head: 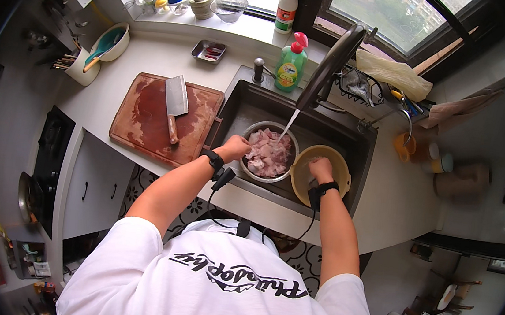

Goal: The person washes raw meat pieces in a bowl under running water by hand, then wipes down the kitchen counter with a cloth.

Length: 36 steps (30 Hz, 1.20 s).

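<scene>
Chopped raw meat (269, 152) fills a round metal bowl (295, 137) in the sink (250, 93). A stream of water runs onto it from a dark faucet (323, 72). At the bowl's left rim is my left hand (236, 147), its fingertips close together; whether anything is between them is unclear. My right hand (321, 168) is inside a yellow plastic basin (347, 160) to the right of the metal bowl, its fingers curled and partly hidden. On the brown cutting board (141, 113), left of the sink, a cleaver (177, 96) lies flat.
Behind the sink stand a green dish-soap bottle (291, 67) and a soap dispenser (258, 69). A small metal tray (208, 52) holding red items lies behind the board. A wire rack (359, 83) is right of the faucet. Cables hang from both wristbands.
</scene>
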Tool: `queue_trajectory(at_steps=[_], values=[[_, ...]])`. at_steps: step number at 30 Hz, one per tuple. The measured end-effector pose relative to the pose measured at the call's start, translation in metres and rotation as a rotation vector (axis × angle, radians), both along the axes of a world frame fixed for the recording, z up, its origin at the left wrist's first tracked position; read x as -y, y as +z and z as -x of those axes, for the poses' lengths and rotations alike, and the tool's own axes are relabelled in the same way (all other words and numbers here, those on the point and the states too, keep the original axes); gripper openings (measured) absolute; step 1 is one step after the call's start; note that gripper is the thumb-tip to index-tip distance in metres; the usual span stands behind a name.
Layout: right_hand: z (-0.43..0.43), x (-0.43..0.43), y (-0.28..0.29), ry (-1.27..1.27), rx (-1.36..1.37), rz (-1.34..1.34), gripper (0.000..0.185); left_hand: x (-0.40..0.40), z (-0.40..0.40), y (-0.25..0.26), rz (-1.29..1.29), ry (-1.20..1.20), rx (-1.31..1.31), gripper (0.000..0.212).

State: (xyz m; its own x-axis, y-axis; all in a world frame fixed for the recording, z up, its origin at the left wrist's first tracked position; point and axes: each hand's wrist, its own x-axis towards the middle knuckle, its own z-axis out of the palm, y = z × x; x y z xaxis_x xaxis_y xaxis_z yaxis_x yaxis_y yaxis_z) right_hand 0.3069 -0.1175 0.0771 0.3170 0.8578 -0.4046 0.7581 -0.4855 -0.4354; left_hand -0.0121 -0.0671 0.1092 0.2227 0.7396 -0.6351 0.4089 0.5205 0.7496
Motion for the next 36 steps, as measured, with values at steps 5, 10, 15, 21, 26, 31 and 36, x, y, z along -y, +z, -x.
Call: queue_trajectory(at_steps=[5, 10, 15, 21, 26, 31, 36], values=[[-0.005, 0.046, 0.009, 0.013, -0.044, -0.03, 0.02, -0.001, 0.005, 0.006, 0.079, 0.111, 0.119, 0.018], [-0.013, 0.115, 0.052, 0.035, 0.064, 0.051, 0.038, -0.007, 0.029, 0.025, -0.026, -0.085, 0.019, 0.025], [-0.016, 0.15, 0.078, 0.074, 0.07, 0.073, 0.046, -0.026, 0.059, 0.068, -0.267, -0.314, 0.005, 0.026], [-0.005, 0.165, 0.076, 0.212, 0.169, 0.217, 0.049, 0.009, 0.078, 0.082, -0.732, -0.68, -0.313, 0.033], [0.01, 0.18, 0.072, 0.225, 0.19, 0.111, 0.062, 0.068, 0.09, 0.049, -0.838, -0.989, -0.63, 0.055], [0.028, 0.195, 0.088, 0.278, 0.273, 0.16, 0.082, 0.097, 0.093, 0.037, -0.846, -1.202, -0.807, 0.091], [0.031, 0.205, 0.08, 0.341, 0.328, 0.131, 0.103, 0.117, 0.097, 0.043, -0.912, -1.212, -0.888, 0.111]])
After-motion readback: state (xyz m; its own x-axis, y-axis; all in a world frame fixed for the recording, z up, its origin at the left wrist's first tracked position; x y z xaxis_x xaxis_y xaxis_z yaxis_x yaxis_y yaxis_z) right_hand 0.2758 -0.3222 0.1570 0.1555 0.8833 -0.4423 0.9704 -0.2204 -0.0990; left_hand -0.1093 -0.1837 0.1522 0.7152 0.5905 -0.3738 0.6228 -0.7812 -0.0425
